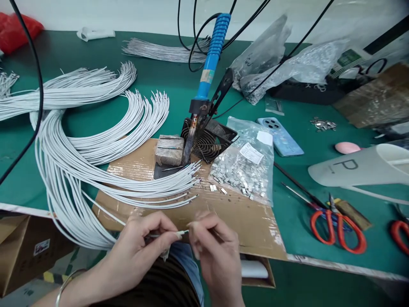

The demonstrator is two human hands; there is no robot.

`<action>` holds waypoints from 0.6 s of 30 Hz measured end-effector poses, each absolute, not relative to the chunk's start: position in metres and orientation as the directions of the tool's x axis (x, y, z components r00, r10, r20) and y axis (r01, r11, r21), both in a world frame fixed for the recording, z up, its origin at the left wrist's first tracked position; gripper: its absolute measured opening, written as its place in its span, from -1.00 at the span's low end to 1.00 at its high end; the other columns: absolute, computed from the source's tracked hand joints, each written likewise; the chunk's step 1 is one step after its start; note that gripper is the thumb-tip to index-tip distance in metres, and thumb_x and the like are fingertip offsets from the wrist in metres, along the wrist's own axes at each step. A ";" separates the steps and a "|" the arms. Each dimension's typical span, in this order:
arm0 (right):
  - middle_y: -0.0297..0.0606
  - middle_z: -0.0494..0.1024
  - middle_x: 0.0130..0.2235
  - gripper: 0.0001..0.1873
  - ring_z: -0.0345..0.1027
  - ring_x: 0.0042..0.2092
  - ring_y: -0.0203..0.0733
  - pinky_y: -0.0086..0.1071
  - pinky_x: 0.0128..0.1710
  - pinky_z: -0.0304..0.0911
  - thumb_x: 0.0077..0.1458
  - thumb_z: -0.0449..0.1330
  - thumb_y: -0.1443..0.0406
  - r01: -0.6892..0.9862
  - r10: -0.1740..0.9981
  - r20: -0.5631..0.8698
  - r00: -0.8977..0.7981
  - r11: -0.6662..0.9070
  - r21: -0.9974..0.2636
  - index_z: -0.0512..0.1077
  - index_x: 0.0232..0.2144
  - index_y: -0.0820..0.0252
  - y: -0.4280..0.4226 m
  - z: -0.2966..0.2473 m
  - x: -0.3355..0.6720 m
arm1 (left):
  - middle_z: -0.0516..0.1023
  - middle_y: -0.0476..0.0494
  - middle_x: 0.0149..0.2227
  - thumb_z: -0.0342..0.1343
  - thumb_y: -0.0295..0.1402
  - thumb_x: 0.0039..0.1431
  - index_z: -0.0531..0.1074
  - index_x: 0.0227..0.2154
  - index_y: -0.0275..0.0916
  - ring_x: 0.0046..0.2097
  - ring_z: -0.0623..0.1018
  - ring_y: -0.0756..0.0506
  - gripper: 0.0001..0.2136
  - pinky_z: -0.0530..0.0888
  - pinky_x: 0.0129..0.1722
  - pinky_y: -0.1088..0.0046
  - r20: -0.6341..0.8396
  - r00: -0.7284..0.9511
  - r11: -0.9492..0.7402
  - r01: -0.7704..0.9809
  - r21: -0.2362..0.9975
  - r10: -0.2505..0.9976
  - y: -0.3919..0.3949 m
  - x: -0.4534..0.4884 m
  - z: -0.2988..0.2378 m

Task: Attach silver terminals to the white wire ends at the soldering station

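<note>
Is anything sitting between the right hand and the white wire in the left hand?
Nothing visible stands in the way. The white wire runs out of the left hand, and its tip reaches the right hand with no object between them.

Green-topped workbench (19, 149), pretty crowded, with loose bundles of white wire (64, 102) fanned across it, a flattened cardboard sheet (255, 230) along the front edge, a phone (281, 136) in a blue case, orange-handled scissors (338, 232), and a little scatter of metal clips (322, 124) over on the right.
</note>
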State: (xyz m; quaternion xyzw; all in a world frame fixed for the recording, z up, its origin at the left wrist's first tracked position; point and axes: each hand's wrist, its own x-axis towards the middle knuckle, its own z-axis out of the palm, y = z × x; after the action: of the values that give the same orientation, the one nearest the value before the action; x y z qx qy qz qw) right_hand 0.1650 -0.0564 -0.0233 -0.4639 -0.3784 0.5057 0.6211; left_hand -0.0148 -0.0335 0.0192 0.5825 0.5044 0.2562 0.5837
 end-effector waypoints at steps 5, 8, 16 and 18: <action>-0.40 0.44 -0.53 -0.79 0.24 -0.57 -0.37 -0.49 -0.61 0.15 0.25 0.41 0.21 -0.300 0.955 -0.042 0.295 0.050 -0.953 0.67 -0.44 0.12 -0.056 -0.033 0.171 | 0.53 -0.01 -0.53 0.17 -0.22 0.41 0.59 -0.39 -0.18 -0.48 0.43 -0.04 -0.74 0.32 -0.48 0.46 -0.216 0.313 0.110 0.326 0.939 0.925 -0.035 -0.017 0.018; -0.32 0.54 -0.49 -0.81 0.29 -0.58 -0.36 -0.47 -0.59 0.23 0.28 0.38 0.23 -0.271 0.970 -0.055 0.238 0.012 -0.963 0.73 -0.36 0.14 -0.060 -0.036 0.167 | 0.54 0.00 -0.51 0.16 -0.26 0.41 0.61 -0.37 -0.17 -0.46 0.44 -0.03 -0.77 0.33 -0.47 0.48 -0.204 0.295 0.104 0.322 0.941 0.933 -0.035 -0.018 0.016; -0.32 0.60 -0.43 -0.86 0.35 -0.49 -0.34 -0.50 -0.49 0.29 0.24 0.37 0.36 -0.198 0.985 -0.010 0.174 0.025 -0.980 0.75 -0.30 0.04 -0.065 -0.020 0.153 | 0.54 0.00 -0.49 0.16 -0.23 0.43 0.59 -0.37 -0.18 -0.44 0.43 -0.03 -0.74 0.32 -0.46 0.49 -0.220 0.316 0.145 0.245 0.959 0.923 -0.035 -0.017 0.017; -0.33 0.62 -0.43 -0.83 0.34 -0.49 -0.35 -0.51 -0.48 0.28 0.23 0.36 0.38 -0.186 0.985 0.004 0.175 0.037 -0.982 0.75 -0.29 0.01 -0.064 -0.016 0.153 | 0.54 0.00 -0.49 0.15 -0.21 0.44 0.59 -0.37 -0.18 -0.43 0.43 -0.03 -0.73 0.33 -0.45 0.49 -0.227 0.316 0.155 0.237 0.959 0.921 -0.035 -0.017 0.017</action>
State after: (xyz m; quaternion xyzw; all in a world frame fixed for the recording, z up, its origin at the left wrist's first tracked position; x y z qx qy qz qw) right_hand 0.1529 -0.0642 -0.0161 -0.4870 -0.4102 0.4944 0.5917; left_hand -0.0167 -0.0348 0.0173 0.5767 0.5020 0.3000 0.5705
